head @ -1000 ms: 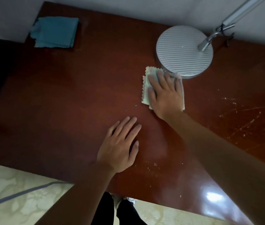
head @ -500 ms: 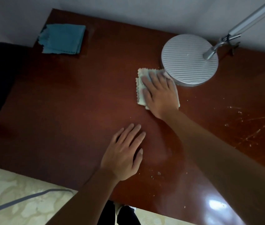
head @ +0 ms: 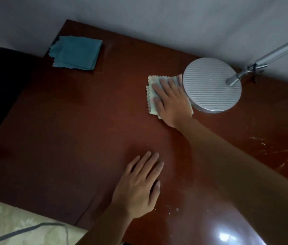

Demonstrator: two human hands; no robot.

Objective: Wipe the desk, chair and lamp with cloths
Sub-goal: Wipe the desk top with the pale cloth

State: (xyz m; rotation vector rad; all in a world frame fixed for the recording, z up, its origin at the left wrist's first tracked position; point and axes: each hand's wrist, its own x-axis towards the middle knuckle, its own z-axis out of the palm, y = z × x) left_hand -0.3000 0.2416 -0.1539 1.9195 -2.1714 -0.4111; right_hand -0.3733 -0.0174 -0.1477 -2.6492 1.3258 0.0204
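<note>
A dark reddish-brown wooden worktop (head: 69,131) fills most of the view, set against a pale wall, glossy, with pale scratches and specks toward its right side. At the far right stands a silver lamp (head: 212,85), its round ribbed base on the wood and a slim metal arm rising out of view. At the far left corner lies a folded teal cloth (head: 76,53), well apart from both hands. The left hand (head: 138,188) rests flat on the bare wood near the front edge, fingers straight and released, grasping nothing. The right hand (head: 173,101) presses flat, fingers extended, on a folded pale cloth (head: 151,96) with zigzag edges, which lies just beside the lamp base, touching it.
</note>
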